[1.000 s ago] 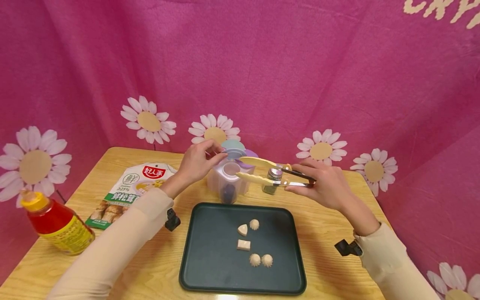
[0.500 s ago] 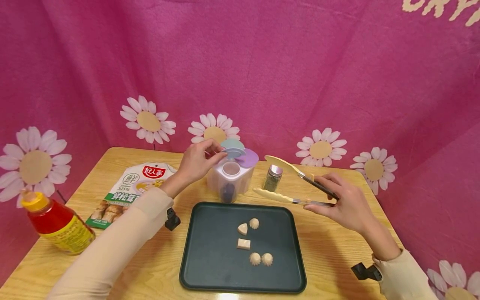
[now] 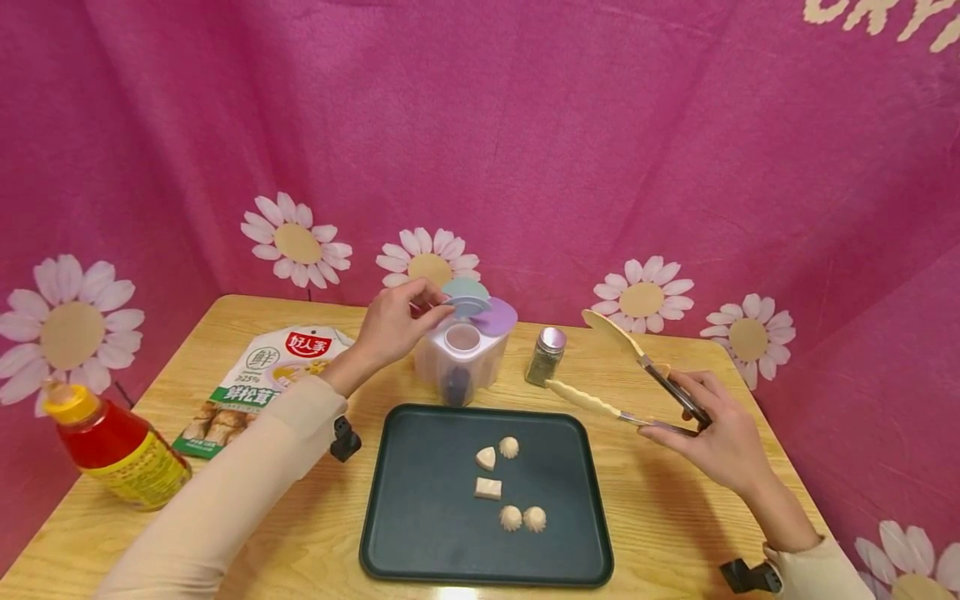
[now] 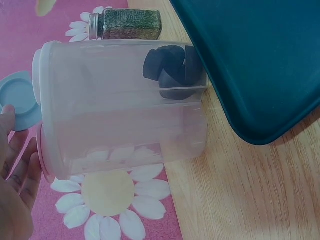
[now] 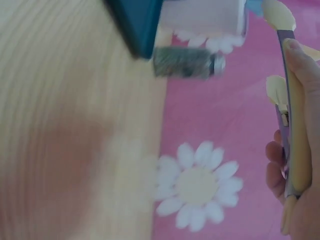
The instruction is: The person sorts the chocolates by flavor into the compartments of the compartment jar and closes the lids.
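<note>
A clear plastic canister (image 3: 483, 367) stands behind the tray, dark chunks (image 4: 172, 70) low in one compartment. My left hand (image 3: 396, 323) pinches its raised blue-green flap lid (image 3: 468, 294), so the round opening (image 3: 462, 337) is exposed; the purple lid (image 3: 497, 317) beside it lies down. On the right, my right hand (image 3: 716, 433) grips kitchen tongs (image 3: 588, 401) by the handles, thumb on one arm and fingers on the other. The tongs' cream tips are spread wide with nothing between them. Several small cream-coloured pieces (image 3: 487, 488) sit on the dark tray (image 3: 420, 517).
A glass spice jar (image 3: 546, 357) of green flakes stands right of the canister. To the left lie a food packet (image 3: 262, 375) and a red sauce bottle (image 3: 120, 450) with a yellow cap. A pink flowered cloth (image 3: 480, 150) hangs behind the wooden table (image 3: 652, 508).
My right hand has drawn the tongs away from the canister's opening, to the right and nearer me, and their tips have spread wider. The left hand stays on the raised lid.
</note>
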A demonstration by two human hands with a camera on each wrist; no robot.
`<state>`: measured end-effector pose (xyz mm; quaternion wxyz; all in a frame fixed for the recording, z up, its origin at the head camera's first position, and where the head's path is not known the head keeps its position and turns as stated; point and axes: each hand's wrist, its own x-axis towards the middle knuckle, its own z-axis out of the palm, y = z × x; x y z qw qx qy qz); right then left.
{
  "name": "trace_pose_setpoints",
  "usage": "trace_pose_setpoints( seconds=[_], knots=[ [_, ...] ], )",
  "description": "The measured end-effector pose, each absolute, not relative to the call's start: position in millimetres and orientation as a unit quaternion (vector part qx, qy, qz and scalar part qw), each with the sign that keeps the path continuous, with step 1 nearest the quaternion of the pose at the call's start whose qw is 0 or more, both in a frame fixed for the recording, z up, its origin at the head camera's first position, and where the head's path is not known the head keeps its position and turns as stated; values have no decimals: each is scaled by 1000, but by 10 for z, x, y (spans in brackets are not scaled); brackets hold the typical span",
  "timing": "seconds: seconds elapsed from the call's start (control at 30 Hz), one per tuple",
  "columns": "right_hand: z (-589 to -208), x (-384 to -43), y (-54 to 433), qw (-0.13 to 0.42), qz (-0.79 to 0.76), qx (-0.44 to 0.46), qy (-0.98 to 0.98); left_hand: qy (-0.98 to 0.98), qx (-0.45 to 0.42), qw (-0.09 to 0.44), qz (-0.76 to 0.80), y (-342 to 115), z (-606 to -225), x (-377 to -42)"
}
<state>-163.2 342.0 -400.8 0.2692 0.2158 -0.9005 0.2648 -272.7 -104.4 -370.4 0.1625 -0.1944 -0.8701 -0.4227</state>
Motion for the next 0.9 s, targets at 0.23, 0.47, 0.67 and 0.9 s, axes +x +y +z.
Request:
trace_pose_setpoints(
  seconds=[0.23,0.47,0.67,0.9],
  knots=[
    [-4235,-1755,3731,280,261,155,-911,-869,-195,165,-425,-1046,-3700,-2727],
    [-4445,-1731,3792,235,212,41,-948,-870,-193,161,-424,-1039,-3710,-2730],
    [-4536,-1667,3674,183,191,-31,-964,-871,-188,163,-423,-1037,-3708,-2720],
    [-4647,-1648,3595,136,159,-43,-977,-872,-190,167,-419,-1032,-3711,-2720]
  ],
)
